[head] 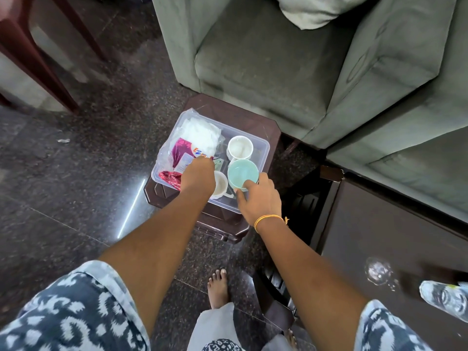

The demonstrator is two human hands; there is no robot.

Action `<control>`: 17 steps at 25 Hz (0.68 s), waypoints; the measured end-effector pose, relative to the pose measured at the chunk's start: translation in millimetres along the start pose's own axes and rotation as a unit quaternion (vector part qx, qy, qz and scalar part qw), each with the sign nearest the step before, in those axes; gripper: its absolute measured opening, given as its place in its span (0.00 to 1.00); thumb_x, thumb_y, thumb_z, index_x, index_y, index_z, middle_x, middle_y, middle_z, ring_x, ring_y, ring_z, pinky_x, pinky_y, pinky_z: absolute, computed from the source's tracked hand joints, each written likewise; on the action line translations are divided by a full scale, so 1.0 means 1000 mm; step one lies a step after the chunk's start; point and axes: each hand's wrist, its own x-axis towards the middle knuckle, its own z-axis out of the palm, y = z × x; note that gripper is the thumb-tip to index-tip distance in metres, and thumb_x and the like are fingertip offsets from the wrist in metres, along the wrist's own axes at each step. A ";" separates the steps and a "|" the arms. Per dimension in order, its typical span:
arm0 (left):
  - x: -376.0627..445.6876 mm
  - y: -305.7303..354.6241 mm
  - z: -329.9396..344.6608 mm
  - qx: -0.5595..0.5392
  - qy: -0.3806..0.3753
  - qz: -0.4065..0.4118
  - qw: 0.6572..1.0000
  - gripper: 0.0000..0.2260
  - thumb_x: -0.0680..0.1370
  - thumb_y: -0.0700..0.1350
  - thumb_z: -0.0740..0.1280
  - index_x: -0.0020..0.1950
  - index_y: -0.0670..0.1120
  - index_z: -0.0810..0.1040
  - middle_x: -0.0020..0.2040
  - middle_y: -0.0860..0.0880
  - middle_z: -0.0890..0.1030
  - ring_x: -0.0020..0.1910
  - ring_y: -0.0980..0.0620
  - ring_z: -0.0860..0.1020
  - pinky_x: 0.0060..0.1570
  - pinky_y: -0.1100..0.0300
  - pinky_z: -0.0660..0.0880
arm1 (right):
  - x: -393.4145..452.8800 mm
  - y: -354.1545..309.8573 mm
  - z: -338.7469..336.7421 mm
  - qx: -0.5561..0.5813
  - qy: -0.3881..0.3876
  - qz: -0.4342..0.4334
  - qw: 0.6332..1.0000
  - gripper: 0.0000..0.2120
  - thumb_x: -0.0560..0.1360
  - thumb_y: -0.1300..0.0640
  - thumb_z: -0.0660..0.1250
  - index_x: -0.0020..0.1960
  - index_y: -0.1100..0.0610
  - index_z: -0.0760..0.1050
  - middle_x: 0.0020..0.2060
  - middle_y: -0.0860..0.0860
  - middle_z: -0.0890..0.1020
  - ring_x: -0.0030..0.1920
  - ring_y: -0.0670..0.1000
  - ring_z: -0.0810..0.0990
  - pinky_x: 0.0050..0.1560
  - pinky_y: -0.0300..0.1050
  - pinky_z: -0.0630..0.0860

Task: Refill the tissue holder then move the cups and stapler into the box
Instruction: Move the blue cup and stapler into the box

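View from a head cam, looking down at a dark speckled stone floor (pixel 83 188). A grey-green sofa (pixel 266 67) fills the top and right, w/ a pale cushion (pixel 311 11) at its back. Bottom right is a dark cabinet top (pixel 395 249); a patterned plastic bottle (pixel 445 297) lies at its right edge. Top left, red-brown chair legs (pixel 30 54).

Centre: a small dark brown stool (pixel 228 224) stands just in front of the sofa. On it sits a clear plastic box (pixel 263 145). Inside the box, left half: a tissue pack (pixel 195 140), white w/ magenta print, in a crinkled clear wrap. Right half: a white cup (pixel 240 147) at the far side, a mint-green cup (pixel 242 173) nearer, and a second white cup (pixel 219 184) beside the green one, partly hidden by the left hand. A small greenish item lies between pack and cups; can't tell what it is.

Left hand (pixel 198 177) reaches into the box, fingers curled down at the edge of the tissue pack; can't tell if it grips anything. Right hand (pixel 258 198), w/ a yellow thread (pixel 268 220) at the wrist, holds the mint-green cup, thumb and fingers round its near rim.

Bottom: blue-and-white patterned sleeves, and a bare foot (pixel 217 287) on the floor.
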 end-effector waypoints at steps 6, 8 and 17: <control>-0.002 -0.001 -0.001 0.003 0.002 -0.020 1.000 0.14 0.74 0.33 0.65 0.58 0.39 0.80 0.56 0.39 0.79 0.55 0.39 0.79 0.53 0.48 0.77 | 0.011 -0.001 0.007 -0.079 -0.012 -0.012 0.997 0.15 0.78 0.46 0.61 0.53 0.54 0.81 0.59 0.54 0.69 0.58 0.57 0.70 0.54 0.53 0.71; -0.002 -0.002 0.000 -0.014 -0.002 -0.027 1.000 0.14 0.75 0.34 0.64 0.59 0.40 0.80 0.57 0.39 0.79 0.56 0.39 0.79 0.53 0.47 0.77 | 0.018 0.000 0.009 -0.112 -0.018 -0.014 0.993 0.14 0.77 0.48 0.62 0.54 0.53 0.82 0.62 0.54 0.68 0.59 0.57 0.69 0.55 0.52 0.70; -0.016 -0.014 -0.006 0.019 0.047 0.097 0.994 0.22 0.79 0.45 0.60 0.73 0.43 0.65 0.72 0.41 0.67 0.71 0.42 0.66 0.67 0.46 0.68 | 0.004 0.001 -0.001 -0.112 0.056 -0.063 0.990 0.20 0.74 0.45 0.62 0.60 0.55 0.74 0.67 0.58 0.67 0.60 0.60 0.71 0.60 0.58 0.67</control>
